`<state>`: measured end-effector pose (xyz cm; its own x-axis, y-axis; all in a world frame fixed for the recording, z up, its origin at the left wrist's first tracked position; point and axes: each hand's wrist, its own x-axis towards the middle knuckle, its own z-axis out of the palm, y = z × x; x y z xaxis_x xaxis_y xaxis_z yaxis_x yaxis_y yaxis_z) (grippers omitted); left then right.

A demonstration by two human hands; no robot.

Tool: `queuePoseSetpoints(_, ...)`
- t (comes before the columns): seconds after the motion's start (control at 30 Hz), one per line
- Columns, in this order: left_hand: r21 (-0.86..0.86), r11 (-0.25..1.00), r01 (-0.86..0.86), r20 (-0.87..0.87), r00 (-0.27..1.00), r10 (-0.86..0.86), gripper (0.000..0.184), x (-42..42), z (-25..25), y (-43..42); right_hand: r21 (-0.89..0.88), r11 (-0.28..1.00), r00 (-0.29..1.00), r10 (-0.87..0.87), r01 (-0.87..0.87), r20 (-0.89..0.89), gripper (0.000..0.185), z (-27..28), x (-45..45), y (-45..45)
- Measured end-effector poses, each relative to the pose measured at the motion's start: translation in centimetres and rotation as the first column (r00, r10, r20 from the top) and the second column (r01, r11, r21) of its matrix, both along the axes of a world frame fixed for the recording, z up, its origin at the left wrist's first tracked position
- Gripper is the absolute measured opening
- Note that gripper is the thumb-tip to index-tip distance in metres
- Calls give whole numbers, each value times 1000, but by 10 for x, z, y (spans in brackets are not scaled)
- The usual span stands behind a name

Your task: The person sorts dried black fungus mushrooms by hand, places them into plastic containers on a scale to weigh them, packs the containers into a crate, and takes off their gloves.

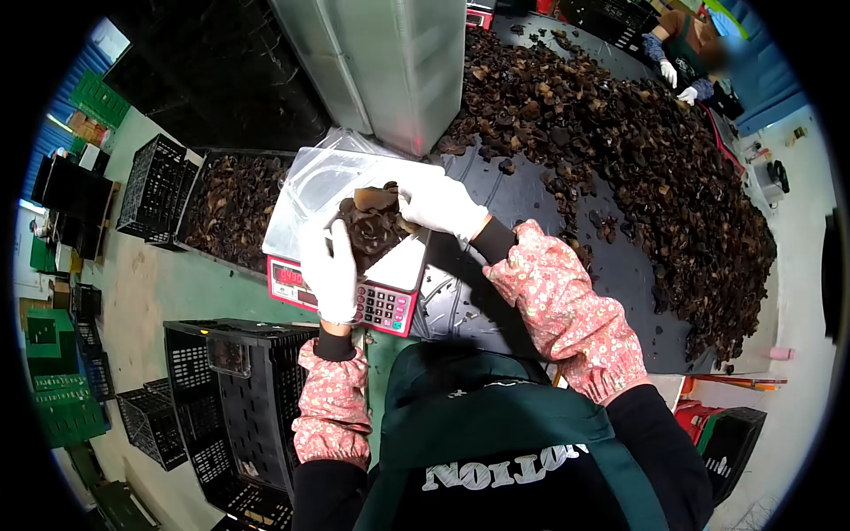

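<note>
A red digital scale (385, 307) with a lit display carries a clear tray or bag holding a clump of dark brown, fungus-like pieces (376, 232). My left hand (330, 273), in a white glove, lies along the left side of the clump, its fingers pointing up and partly apart. At the clump's upper right is my right hand (440, 205), also white-gloved, its fingers bent together at the edge of the pieces; what they pinch is hidden. A lighter brown piece (372, 199) shows on top, between the two hands.
Dark pieces (611, 142) spread widely over the black table (611, 292). A black crate of pieces (232, 208) stands left of the scale, a tall grey bin (390, 71) behind it. Empty black crates (252, 407) stand lower left. Another person's gloved hands (677, 84) work at the far right.
</note>
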<state>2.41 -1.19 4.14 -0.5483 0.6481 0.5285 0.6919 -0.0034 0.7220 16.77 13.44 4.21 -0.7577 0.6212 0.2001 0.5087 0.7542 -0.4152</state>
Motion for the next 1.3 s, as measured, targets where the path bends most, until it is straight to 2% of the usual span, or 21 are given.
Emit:
queuePoseSetpoints(0.07, 47, 999, -16, 93, 996, 12, 20, -6, 4, 6, -104, 994, 1000, -16, 15, -11, 19, 15, 5, -4)
queuePoseSetpoints(0.13, 62, 997, -34, 108, 994, 27, 21, -5, 11, 10, 39, 996, 987, 74, -81, 145, 23, 25, 10, -12)
queuePoseSetpoints(0.23, 62, 996, 61, -40, 997, -59, 26, 6, 19, 19, 203, 971, 984, 101, -129, 146, 29, 4, -4, -6)
queuePoseSetpoints(0.3, -1, 992, 124, -53, 991, -123, 28, 17, 18, 27, 129, 981, 983, 124, -142, 137, 35, -14, -15, 6)
queuePoseSetpoints(0.33, 54, 980, 194, -1, 981, -194, 32, 20, 12, 35, 92, 985, 982, 134, -147, 132, 39, -16, -19, 9)
queuePoseSetpoints(0.37, 1, 961, 276, -159, 949, -272, 41, 19, 8, 40, 80, 980, 973, 166, -181, 161, 41, -19, -19, 14)
queuePoseSetpoints(0.5, -211, 952, 220, -240, 933, -269, 47, 23, -6, 44, -50, 975, 924, 221, -216, 311, 49, 13, -5, 19)
queuePoseSetpoints(0.53, -200, 959, 201, -250, 936, -248, 47, 23, -10, 45, -231, 956, 970, 211, -179, 122, 36, 14, 1, 20)
queuePoseSetpoints(0.57, -191, 965, 183, -261, 938, -229, 47, 22, -13, 45, -408, 897, 986, 155, -169, -67, 25, 16, 7, 20)
queuePoseSetpoints(0.6, -173, 969, 179, -271, 937, -222, 48, 21, -13, 46, -549, 816, 978, 85, -178, -191, 27, 18, 10, 19)
queuePoseSetpoints(0.63, -176, 967, 183, -269, 936, -226, 48, 21, -13, 45, -552, 815, 978, 81, -175, -191, 27, 20, 17, 16)
queuePoseSetpoints(0.7, -148, 971, 190, -253, 941, -223, 50, 20, -12, 46, -751, 562, 862, -124, -347, -491, 29, 33, 40, 6)
queuePoseSetpoints(0.73, -114, 972, 206, -297, 927, -231, 49, 20, -6, 46, -838, 398, 871, -160, -373, -464, 33, 48, 55, 2)
queuePoseSetpoints(0.77, -131, 969, 209, -324, 915, -241, 49, 24, -1, 45, -852, 415, 904, -138, -318, -405, 44, 34, 67, 10)
queuePoseSetpoints(0.9, -158, 961, 229, -417, 866, -275, 47, 33, 3, 51, -864, 375, 798, -375, -335, -472, 32, 27, 132, -12)
queuePoseSetpoints(0.97, -313, 878, 363, -375, 802, -465, 41, 23, -19, 57, -892, 271, 708, -542, -362, -452, 33, 17, 177, -22)
queuePoseSetpoints(1.0, -432, 853, 293, -472, 733, -490, 36, 23, -14, 55, -894, 276, 652, -612, -354, -447, 36, 8, 195, -29)
queuePoseSetpoints(1.1, -461, 830, 315, -466, 710, -528, 36, 21, -9, 56, -898, 274, 533, -730, -345, -427, 34, -17, 263, -53)
queuePoseSetpoints(1.2, -372, 891, 259, -550, 712, -436, 38, 32, 9, 56, -931, 331, 458, -810, -157, -365, 35, -14, 327, -104)
queuePoseSetpoints(1.23, -274, 912, 306, -529, 744, -408, 34, 39, 14, 57, -935, 347, 431, -835, -70, -342, 35, -12, 349, -126)
queuePoseSetpoints(1.3, -232, 907, 351, -369, 831, -416, 30, 64, 19, 55, -950, 246, 377, -912, 190, -161, 35, -9, 399, -172)
